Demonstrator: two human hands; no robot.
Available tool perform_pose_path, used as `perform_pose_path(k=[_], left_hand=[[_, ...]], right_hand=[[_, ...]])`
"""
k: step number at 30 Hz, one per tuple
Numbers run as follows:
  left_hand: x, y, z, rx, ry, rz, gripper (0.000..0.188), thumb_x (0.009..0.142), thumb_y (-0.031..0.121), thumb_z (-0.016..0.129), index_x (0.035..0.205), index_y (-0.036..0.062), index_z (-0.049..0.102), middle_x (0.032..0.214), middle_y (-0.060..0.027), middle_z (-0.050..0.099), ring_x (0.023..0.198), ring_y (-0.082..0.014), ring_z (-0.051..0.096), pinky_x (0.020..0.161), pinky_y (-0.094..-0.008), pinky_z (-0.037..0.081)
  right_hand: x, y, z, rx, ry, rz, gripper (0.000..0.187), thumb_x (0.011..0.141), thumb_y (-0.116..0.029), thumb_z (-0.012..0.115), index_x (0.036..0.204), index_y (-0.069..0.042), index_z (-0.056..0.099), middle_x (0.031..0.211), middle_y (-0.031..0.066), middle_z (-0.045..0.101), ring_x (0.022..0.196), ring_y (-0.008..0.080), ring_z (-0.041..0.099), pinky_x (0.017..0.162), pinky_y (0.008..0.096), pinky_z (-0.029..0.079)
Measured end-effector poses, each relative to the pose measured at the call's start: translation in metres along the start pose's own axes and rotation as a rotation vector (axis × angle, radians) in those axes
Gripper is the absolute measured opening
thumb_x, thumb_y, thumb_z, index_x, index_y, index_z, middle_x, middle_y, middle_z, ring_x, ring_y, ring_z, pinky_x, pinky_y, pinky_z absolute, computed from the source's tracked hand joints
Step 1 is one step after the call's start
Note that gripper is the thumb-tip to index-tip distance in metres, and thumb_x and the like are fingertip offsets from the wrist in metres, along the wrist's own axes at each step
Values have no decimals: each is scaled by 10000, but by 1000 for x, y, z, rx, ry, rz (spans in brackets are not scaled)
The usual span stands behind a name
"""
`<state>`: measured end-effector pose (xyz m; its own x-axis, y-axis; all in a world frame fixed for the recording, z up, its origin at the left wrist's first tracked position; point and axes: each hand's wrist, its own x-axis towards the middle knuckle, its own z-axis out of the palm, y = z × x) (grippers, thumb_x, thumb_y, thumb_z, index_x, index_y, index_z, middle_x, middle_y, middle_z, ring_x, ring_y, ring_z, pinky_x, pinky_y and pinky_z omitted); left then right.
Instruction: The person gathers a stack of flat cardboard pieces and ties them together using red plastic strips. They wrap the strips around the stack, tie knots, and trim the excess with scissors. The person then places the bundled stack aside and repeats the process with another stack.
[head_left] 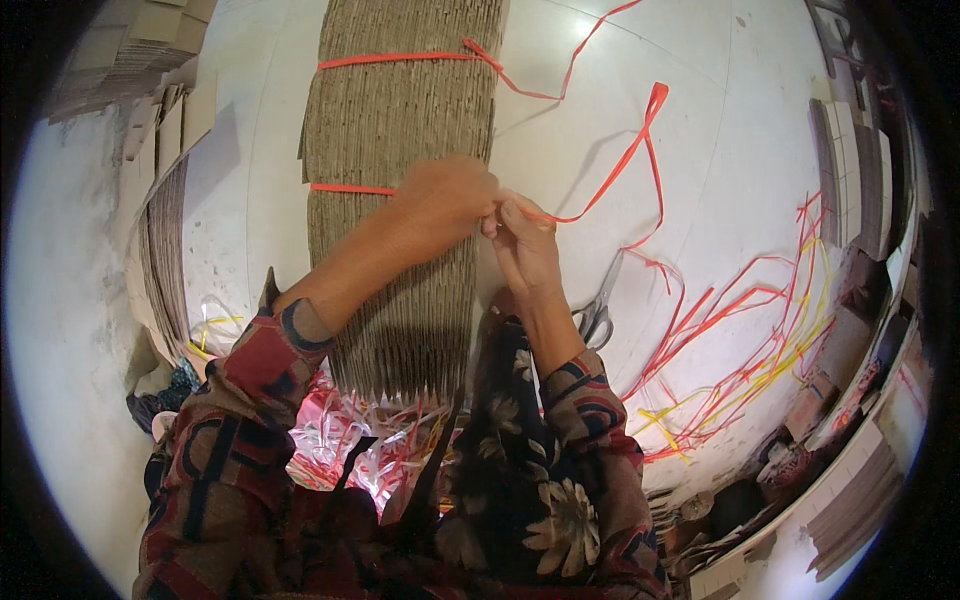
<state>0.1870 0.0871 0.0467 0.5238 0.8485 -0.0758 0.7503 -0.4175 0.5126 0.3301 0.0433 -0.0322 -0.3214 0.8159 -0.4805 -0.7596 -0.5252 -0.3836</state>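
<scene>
A long row of brown corrugated cardboard sheets (400, 115), packed on edge, runs away from me along the floor. One red plastic strap (340, 188) crosses the row and reaches my hands at its right edge. My left hand (445, 190) is curled closed over that edge, fingers pinched on the strap. Close against it, my right hand (528, 240) pinches the same strap, whose loose tail loops up and to the right. Farther off, a second red strap (400, 60) goes around the row, its tail trailing right. The exact fingertip grip is partly hidden.
Grey-handled scissors (597, 312) lie right of my right forearm. Loose red and yellow straps (740, 370) spread over the floor at right. Cardboard stacks stand at left (165, 220) and right (850, 180). Crumpled red and white strips (350, 440) lie near my body.
</scene>
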Motion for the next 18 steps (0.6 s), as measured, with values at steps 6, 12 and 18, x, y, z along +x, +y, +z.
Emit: perform_pose_path(k=[6,12,18], left_hand=[[-23,-18,4,-896,-134,-337,86,748,86,638,774,4,627,727,-36,616,682,-116,559,630,-266,449],[-13,-25,-9,-789,-288,-175,132,811,97,602,902,22,661,713,-3,600,637,-74,529,540,-237,432],[-6,-30,-4,-630,-123,-246,239,858,139,545,1061,58,641,715,-30,607,604,-86,528,524,-271,438]], right_hand=[[8,-12,-16,-177,-136,56,144,759,43,607,896,79,635,872,142,628,759,190,602,695,265,494],[2,-8,0,-281,-34,-135,102,714,94,613,807,60,637,793,121,635,663,166,603,624,265,500],[-1,2,25,-585,201,-357,75,757,77,603,813,28,608,716,63,614,533,102,550,495,224,459]])
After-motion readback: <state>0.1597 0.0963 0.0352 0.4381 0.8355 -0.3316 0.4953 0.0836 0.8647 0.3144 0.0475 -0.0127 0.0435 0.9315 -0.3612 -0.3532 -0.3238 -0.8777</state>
